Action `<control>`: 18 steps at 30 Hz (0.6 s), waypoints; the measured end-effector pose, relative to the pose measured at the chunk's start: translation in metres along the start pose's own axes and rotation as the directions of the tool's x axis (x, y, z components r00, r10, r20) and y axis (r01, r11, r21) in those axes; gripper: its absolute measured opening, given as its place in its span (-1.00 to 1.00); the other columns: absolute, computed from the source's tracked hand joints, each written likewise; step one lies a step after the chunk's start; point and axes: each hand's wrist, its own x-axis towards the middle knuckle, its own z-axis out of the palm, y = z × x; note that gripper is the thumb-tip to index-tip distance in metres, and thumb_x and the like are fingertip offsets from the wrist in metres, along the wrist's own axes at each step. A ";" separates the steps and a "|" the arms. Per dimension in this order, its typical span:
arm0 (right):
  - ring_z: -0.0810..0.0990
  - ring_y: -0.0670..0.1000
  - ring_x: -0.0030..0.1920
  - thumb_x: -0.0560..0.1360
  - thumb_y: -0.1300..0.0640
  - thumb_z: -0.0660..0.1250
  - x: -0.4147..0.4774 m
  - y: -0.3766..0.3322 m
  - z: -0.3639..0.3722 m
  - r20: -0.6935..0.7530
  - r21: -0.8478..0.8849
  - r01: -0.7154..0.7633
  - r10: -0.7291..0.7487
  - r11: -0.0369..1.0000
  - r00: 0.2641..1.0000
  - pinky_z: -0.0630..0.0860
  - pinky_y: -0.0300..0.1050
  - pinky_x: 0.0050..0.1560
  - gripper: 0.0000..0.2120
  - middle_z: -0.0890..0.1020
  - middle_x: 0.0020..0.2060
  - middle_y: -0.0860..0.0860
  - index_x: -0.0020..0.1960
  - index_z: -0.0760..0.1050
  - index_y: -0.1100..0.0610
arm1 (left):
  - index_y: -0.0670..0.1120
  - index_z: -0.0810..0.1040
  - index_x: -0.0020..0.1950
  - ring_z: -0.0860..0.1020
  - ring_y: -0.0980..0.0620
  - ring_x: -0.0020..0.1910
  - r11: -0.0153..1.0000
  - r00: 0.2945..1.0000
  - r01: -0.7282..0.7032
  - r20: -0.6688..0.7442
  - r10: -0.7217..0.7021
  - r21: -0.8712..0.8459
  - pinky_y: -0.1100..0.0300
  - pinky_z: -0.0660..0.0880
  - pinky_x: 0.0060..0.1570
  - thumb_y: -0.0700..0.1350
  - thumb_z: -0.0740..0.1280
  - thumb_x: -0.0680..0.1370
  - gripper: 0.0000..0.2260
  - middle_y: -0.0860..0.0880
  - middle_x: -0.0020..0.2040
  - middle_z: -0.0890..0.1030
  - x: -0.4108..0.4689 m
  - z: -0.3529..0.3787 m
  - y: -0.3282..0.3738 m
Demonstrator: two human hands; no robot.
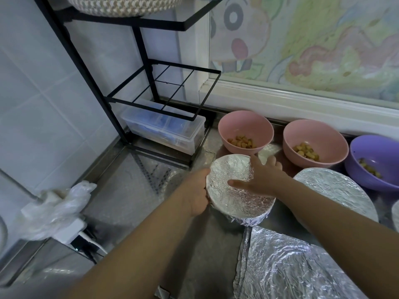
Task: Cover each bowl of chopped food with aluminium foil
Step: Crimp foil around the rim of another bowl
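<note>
On counter | foil-covered bowls: 2 | uncovered bowls: 3

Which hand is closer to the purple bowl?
Right. The right hand rests on the foil-covered bowl, toward the purple bowl; the left hand grips the covered bowl's far side.

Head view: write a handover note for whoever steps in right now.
Left hand grips the side of the foil-covered bowl; right hand lies flat on its foil top.
Done: this bowl and another foil-covered bowl to its right.
Left: two pink bowls and a purple bowl, all open with chopped food.
Spare foil sheet lies near the front edge.
</note>
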 end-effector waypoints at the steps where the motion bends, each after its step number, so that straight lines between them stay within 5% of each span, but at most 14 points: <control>1: 0.10 0.38 0.55 0.28 -0.60 0.26 0.001 0.002 0.002 -0.028 0.060 0.006 -0.004 0.998 1.000 0.24 0.25 0.48 0.20 0.02 0.57 0.30 0.64 -0.07 0.07 | -0.22 0.62 0.13 0.67 -0.03 -0.18 0.999 0.997 -0.037 -0.063 0.039 0.025 0.20 0.59 -0.30 -0.11 0.16 0.69 -0.72 -0.16 -0.06 0.72 0.006 0.002 -0.005; 5: 0.51 0.16 0.30 0.45 -0.44 0.30 0.010 0.007 0.011 -0.168 0.297 0.018 0.034 0.955 0.985 0.47 -0.01 0.18 -0.14 0.47 0.38 0.15 0.45 0.29 0.18 | -0.13 0.62 0.09 0.62 0.02 -0.23 0.945 0.929 -0.194 -0.261 0.264 0.265 0.27 0.49 -0.35 -0.10 0.14 0.69 -0.73 -0.08 -0.12 0.67 0.026 0.007 -0.033; 9: 0.60 0.15 0.14 0.63 -0.20 0.23 0.012 0.012 0.019 -0.242 0.420 0.008 0.104 0.908 0.965 0.46 -0.02 0.05 -0.54 0.63 0.19 0.10 0.35 0.39 0.10 | 0.05 0.50 0.39 0.52 0.07 0.23 0.923 0.879 -0.304 -0.304 0.368 0.238 0.09 0.43 0.27 0.00 0.07 0.72 -0.68 0.06 0.26 0.56 0.025 0.014 -0.045; 11: 0.58 0.14 0.08 0.68 -0.10 0.16 0.012 0.012 0.020 -0.272 0.475 0.034 0.110 0.879 0.956 0.45 -0.01 0.05 -0.66 0.65 0.14 0.11 0.31 0.48 0.08 | 0.11 0.45 0.45 0.44 0.07 0.35 0.909 0.867 -0.348 -0.289 0.405 0.228 0.05 0.34 0.41 0.00 0.07 0.72 -0.66 0.10 0.37 0.49 0.025 0.016 -0.046; 18: 0.59 0.19 0.02 0.70 0.08 0.11 0.015 0.012 0.018 -0.259 0.557 0.046 0.121 0.830 0.958 0.50 0.07 0.10 -0.66 0.67 -0.01 0.18 0.14 0.59 0.25 | 0.04 0.53 0.39 0.53 0.07 0.25 0.923 0.847 -0.364 -0.370 0.383 0.122 0.09 0.43 0.32 -0.08 0.10 0.71 -0.68 0.07 0.27 0.57 0.033 0.021 -0.047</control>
